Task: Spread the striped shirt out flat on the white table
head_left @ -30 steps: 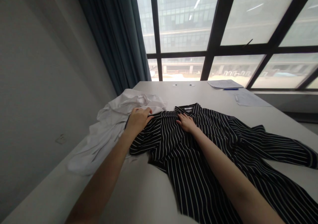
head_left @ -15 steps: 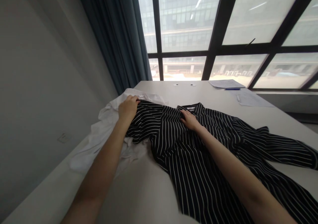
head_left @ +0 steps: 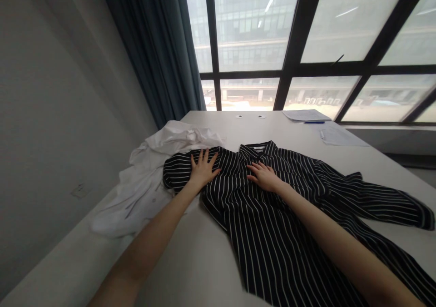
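A black shirt with white stripes [head_left: 272,234] lies spread on the white table, its collar towards the window. My left hand [head_left: 201,170] rests on its left sleeve near the shoulder, fingers spread and flat. Just below the collar, my right hand [head_left: 264,176] lies on the chest with its fingers stretched out. Neither hand grips the cloth. The right sleeve reaches out across the table to the far right. Under and beside the left sleeve is a crumpled heap of white cloth [head_left: 143,193].
The white table [head_left: 190,261] runs up to a dark-framed window. Papers [head_left: 306,115] and a blue pen [head_left: 314,122] lie at its back right. Another sheet [head_left: 344,137] is nearer. A blue curtain [head_left: 160,48] and a grey wall [head_left: 51,116] border the left.
My left hand has let go of the sleeve's edge and moved right, flattening onto the sleeve. The sleeve now lies lower, over the white cloth. My right hand has slid slightly down the chest.
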A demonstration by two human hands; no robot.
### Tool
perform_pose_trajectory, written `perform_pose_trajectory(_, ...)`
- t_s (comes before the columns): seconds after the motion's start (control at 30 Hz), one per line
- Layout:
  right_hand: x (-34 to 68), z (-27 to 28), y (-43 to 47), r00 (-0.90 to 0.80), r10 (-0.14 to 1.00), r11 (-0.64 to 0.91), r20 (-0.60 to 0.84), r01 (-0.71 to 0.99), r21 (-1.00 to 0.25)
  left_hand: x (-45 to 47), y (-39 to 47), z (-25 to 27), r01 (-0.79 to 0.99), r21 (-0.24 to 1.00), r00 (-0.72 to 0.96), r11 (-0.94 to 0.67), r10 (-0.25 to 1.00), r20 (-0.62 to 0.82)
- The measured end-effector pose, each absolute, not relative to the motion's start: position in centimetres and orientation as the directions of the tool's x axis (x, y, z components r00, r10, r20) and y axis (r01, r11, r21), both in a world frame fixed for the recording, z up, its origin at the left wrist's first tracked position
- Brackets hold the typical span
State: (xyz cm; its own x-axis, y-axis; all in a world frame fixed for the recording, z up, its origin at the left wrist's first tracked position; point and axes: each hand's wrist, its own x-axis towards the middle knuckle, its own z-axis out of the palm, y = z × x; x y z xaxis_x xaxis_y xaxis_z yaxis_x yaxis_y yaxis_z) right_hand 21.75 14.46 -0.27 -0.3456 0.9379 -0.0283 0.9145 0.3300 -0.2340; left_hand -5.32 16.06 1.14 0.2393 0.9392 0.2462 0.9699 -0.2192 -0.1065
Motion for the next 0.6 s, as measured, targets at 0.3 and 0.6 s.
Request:
perform_pose_trajectory(0.3, 19.0, -1.9, 16.1, -0.194, 0.981, 0.19, 0.004, 0.955, -0.227, -6.9, 20.4, 1.0, 0.978, -0.049, 0.208, -0.202, 0.959, 0.19)
perform_pose_trajectory(0.6, 20.2, -0.3, 15.8, -0.271, 0.962, 0.271, 0.04, 0.915, -0.299, -6.6, 18.2, 1.2, 0.97, -0.032, 0.241, -0.241, 0.933, 0.266)
